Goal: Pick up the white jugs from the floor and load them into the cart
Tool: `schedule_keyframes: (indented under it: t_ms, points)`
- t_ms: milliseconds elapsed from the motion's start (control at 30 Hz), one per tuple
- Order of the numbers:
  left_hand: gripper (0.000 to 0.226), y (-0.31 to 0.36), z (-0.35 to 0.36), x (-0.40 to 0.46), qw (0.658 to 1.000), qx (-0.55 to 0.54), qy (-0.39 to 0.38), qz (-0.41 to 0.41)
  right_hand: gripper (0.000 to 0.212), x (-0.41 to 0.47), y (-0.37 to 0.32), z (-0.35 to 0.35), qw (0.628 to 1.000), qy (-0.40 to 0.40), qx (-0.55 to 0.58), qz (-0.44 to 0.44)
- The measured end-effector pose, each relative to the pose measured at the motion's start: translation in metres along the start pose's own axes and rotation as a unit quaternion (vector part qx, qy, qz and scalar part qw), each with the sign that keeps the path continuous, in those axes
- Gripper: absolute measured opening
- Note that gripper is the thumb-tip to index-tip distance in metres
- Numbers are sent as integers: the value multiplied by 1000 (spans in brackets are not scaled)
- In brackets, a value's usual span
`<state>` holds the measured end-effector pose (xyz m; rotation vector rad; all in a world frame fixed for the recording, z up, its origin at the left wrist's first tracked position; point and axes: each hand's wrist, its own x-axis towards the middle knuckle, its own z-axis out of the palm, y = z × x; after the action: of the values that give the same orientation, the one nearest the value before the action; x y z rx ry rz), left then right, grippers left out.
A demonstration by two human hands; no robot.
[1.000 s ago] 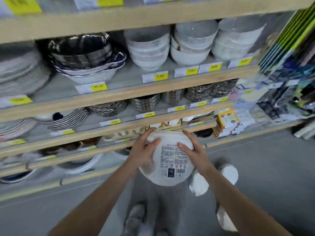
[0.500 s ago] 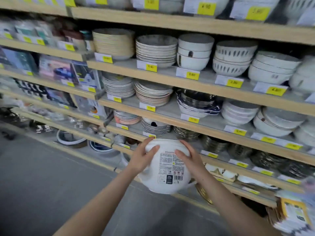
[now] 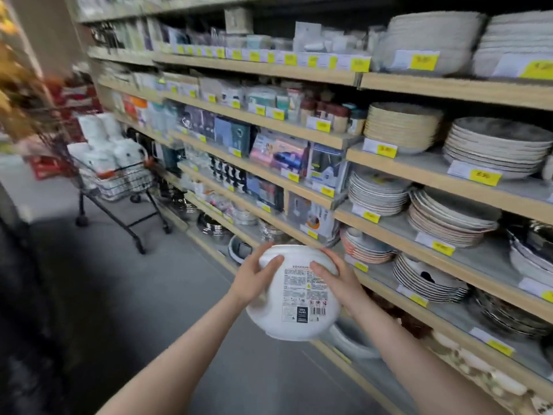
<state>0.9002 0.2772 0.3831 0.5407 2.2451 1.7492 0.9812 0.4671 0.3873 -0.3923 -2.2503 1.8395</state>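
Nearest, 2 bare forearms reach forward from 6 o'clock. The left hand (image 3: 253, 280) grips the left side of a rounded white plastic jug (image 3: 294, 292), thumb curled over its upper face; the right hand (image 3: 339, 280) grips the right side, fingers laid across the printed label (image 3: 303, 292) with its barcode. The jug is held in the air between both hands, above the grey floor (image 3: 125, 310), its label facing the camera and a white handle showing at its lower right, toward 4 o'clock.

From 3 o'clock round to 12 o'clock run long wooden store shelves (image 3: 449, 88) edged with yellow price tags (image 3: 424, 62). Stacks of plates and bowls (image 3: 496, 148) fill the right part, boxed kitchen goods (image 3: 281, 151) the middle.

Farther off, at 10 o'clock, a black wire shopping cart (image 3: 119, 181) on castors stands on the floor just beside the shelves, well apart from the hands. White packages or jugs (image 3: 104, 145) are heaped in its basket; blur hides which. Blurred orange foliage (image 3: 15, 79) fills the 9 to 11 o'clock edge.
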Motion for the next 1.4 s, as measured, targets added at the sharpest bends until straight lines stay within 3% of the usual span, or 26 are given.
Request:
schedule_keyframes:
  t_ms: [267, 367, 600, 833, 967, 1200, 1333, 1400]
  points:
    - [45, -39, -158, 58, 996, -2, 90, -17, 35, 110, -46, 152, 996, -92, -5, 1]
    - [58, -58, -206, 87, 990, 4, 136, -27, 27, 159, -54, 203, 992, -127, -8, -8]
    - [60, -111, -322, 192, 978, 35, 190, -82, 39, 305, -59, 323, 981, -191, 4, -18]
    - [39, -134, -441, 274, 959, 40, 262, -102, 43, 434, -86, 448, 965, -264, -5, -11]
    - [41, -163, -521, 312, 954, 27, 276, -114, 44, 490, -95, 530, 958, -287, -3, -8]
    - [70, -219, -680, 378, 954, 30, 275, -115, 46, 561, -121, 681, 962, -273, 16, -20]
    - [49, -224, -766, 416, 961, 30, 255, -101, 45, 600, -149, 755, 966, -256, 31, -16]
    - [50, -232, -806, 439, 965, 17, 248, -89, 47, 623, -162, 786, 966, -255, 33, -13]
